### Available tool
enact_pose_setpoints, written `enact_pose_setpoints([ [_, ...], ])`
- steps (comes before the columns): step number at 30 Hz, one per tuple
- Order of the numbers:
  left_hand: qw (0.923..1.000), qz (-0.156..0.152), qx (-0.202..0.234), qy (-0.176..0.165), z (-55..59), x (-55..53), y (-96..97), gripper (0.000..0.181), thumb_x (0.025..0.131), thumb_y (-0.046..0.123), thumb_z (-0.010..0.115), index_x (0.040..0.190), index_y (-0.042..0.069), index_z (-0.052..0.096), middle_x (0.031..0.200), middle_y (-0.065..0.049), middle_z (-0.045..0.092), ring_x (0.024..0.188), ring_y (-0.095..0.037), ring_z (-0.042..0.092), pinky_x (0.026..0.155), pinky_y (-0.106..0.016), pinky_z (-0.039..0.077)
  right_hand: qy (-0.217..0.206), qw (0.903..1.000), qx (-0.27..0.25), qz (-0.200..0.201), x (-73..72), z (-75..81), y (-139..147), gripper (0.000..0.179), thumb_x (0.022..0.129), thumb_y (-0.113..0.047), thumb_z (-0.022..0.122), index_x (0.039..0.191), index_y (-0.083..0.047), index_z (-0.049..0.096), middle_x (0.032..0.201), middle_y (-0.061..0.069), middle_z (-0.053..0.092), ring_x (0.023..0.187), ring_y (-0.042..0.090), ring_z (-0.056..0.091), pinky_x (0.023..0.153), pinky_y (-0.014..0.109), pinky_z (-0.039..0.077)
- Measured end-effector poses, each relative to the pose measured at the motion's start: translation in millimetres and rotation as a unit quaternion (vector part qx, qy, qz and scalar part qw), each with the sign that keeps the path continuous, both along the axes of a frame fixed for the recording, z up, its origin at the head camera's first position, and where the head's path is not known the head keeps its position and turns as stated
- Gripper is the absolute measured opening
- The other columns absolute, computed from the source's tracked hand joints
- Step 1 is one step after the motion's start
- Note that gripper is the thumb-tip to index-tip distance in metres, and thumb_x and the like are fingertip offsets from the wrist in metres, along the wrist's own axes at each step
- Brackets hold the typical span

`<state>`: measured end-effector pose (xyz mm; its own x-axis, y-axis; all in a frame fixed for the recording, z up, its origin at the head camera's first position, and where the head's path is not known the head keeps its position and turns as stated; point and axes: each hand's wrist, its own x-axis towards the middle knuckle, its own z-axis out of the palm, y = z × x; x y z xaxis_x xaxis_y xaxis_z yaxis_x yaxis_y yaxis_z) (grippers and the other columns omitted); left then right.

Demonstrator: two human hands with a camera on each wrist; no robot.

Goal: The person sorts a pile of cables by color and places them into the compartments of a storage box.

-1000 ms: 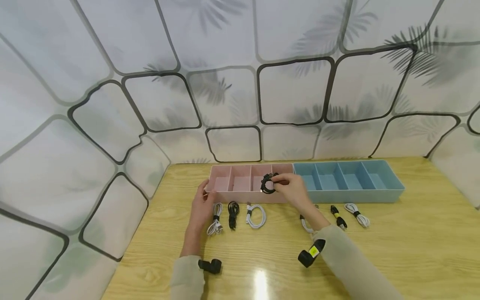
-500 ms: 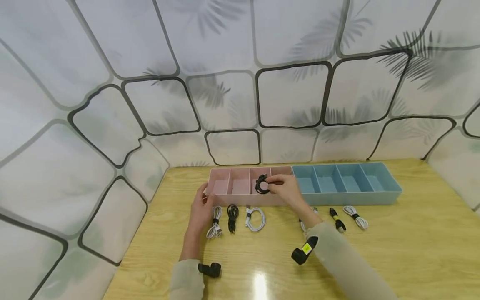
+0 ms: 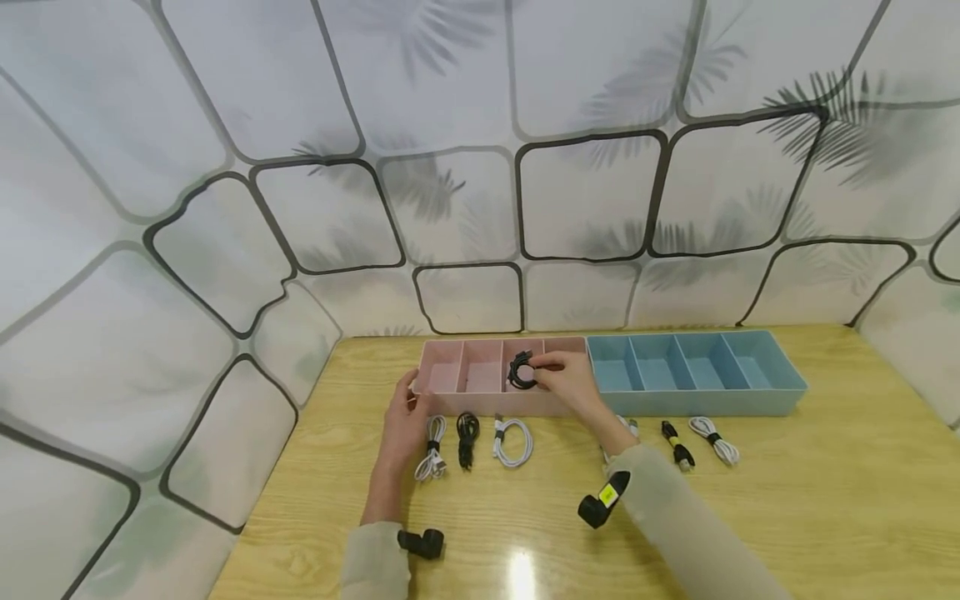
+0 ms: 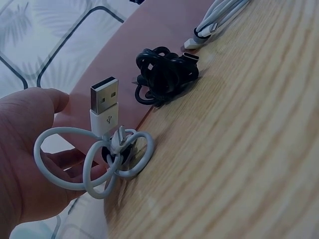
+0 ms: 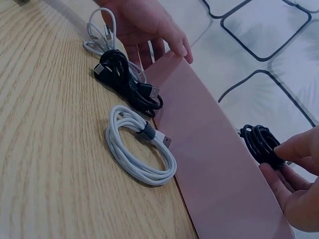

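Note:
My right hand (image 3: 573,382) pinches a coiled black cable (image 3: 517,372) between thumb and fingers, over the third compartment from the left of the pink divided box (image 3: 495,405). In the right wrist view that black coil (image 5: 260,144) is just above the box's front rim. At the box's left end, my left hand (image 3: 405,429) grips the corner, thumb against the wall. A bundled white USB cable (image 4: 119,144) lies close by that hand. Alongside it are a bundled black cable (image 3: 467,440) and a coiled white cable (image 3: 514,442), in front of the box.
A blue divided box (image 3: 697,405) adjoins the pink one on the right. Before it lie a black cable with a yellow tie (image 3: 678,446) and a white cable (image 3: 714,440). Another white cable (image 3: 630,425) is partly hidden by my right arm. A patterned curtain (image 3: 465,208) hangs behind.
My right hand has moved the black cable slightly left, from near the divider to over the pink box's third compartment. The left hand stays at the box's corner.

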<state>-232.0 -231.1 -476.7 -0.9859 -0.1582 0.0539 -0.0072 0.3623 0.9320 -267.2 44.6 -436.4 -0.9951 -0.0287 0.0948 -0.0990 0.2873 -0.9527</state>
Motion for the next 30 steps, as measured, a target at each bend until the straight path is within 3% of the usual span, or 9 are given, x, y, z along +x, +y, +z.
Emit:
enact_pose_setpoints([
  [6,0.9999,0.003,-0.008,0.01,-2.3,-0.3,-1.1,0.05,0.104,0.021,0.049,0.153,0.015,0.036,0.134,-0.024,0.054,0.121,-0.036,0.057,0.098,-0.051,0.048,0.0,0.9999,-0.01,-0.007,-2.1,0.8,-1.8,0.02,0.085,0.004,0.064,0.102,0.008,0.074,0.097,0.025,0.072,0.068,0.012,0.066,0.063,0.025,0.056],
  [12,0.9999,-0.001,-0.008,0.01,-2.1,0.6,-1.1,0.05,0.105,0.024,0.05,0.152,0.016,0.037,0.132,-0.024,0.055,0.121,-0.036,0.057,0.098,-0.051,0.048,-0.014,0.9997,-0.019,-0.011,-2.6,1.5,-2.8,0.02,0.086,0.005,0.064,0.103,0.007,0.074,0.103,0.028,0.07,0.072,0.022,0.069,0.065,0.03,0.058],
  [23,0.9996,0.0,-0.017,0.021,0.0,1.2,-2.0,0.049,0.105,0.022,0.05,0.152,0.013,0.038,0.13,-0.025,0.056,0.119,-0.038,0.057,0.097,-0.051,0.048,-0.011,0.9999,0.003,-0.011,-6.8,3.0,-4.6,0.021,0.086,0.006,0.061,0.102,0.007,0.075,0.103,0.026,0.071,0.064,0.025,0.068,0.059,0.029,0.057],
  [30,0.9998,0.006,-0.012,0.017,0.3,1.1,-0.9,0.048,0.104,0.02,0.05,0.151,0.014,0.04,0.129,-0.025,0.057,0.119,-0.037,0.058,0.097,-0.051,0.048,-0.007,0.9997,0.017,-0.016,-9.7,5.4,-5.1,0.023,0.088,0.005,0.059,0.105,0.007,0.074,0.104,0.025,0.071,0.071,0.028,0.071,0.061,0.031,0.057],
])
